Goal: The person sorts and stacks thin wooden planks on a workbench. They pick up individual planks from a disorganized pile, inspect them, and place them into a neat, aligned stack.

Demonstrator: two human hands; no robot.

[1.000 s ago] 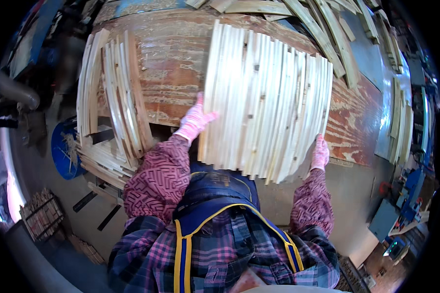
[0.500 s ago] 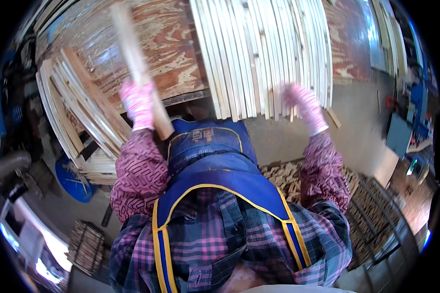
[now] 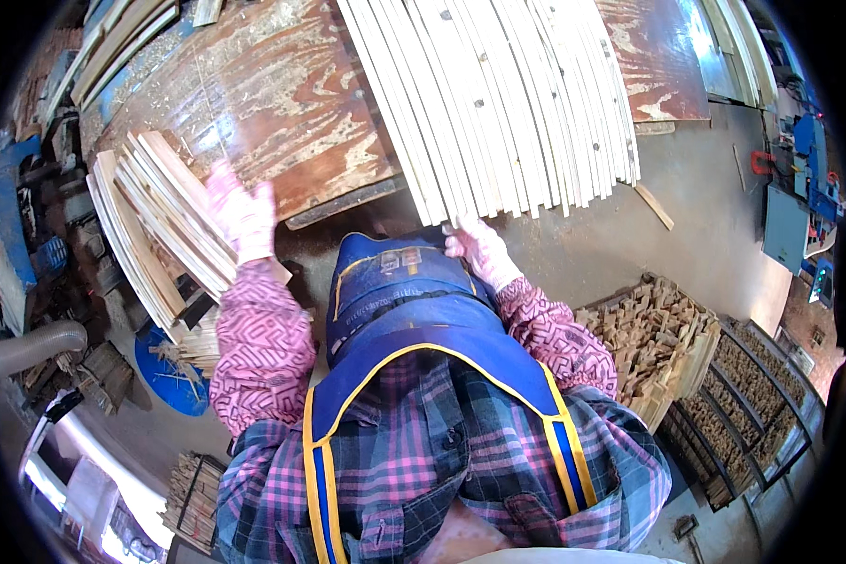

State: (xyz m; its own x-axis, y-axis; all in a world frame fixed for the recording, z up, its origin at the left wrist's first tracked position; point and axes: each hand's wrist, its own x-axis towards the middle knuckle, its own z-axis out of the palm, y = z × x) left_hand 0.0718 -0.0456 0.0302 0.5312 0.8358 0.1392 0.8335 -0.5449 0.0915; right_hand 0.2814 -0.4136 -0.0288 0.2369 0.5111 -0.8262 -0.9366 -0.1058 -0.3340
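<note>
My left hand, in a pink-and-white glove, is open with its fingers stretched out. Nothing shows in it. It hovers beside a stack of wooden strips on the left, near the stained plywood tabletop. My right hand, gloved alike, is in front of my apron at the near ends of a broad row of pale wooden strips. Its fingers are bent and a little apart, close to the strip ends. Whether they touch the ends I cannot tell. No strip is seen in this hand.
At lower right stand a bin of wood offcuts and a black metal rack packed with wood pieces. A loose strip sticks out right of the row. A blue round tub and a grey hose are at left.
The wooden strip that my left hand held upright is out of that hand, which has moved left. My right hand has come down and left along the row's ends, which look more even.
</note>
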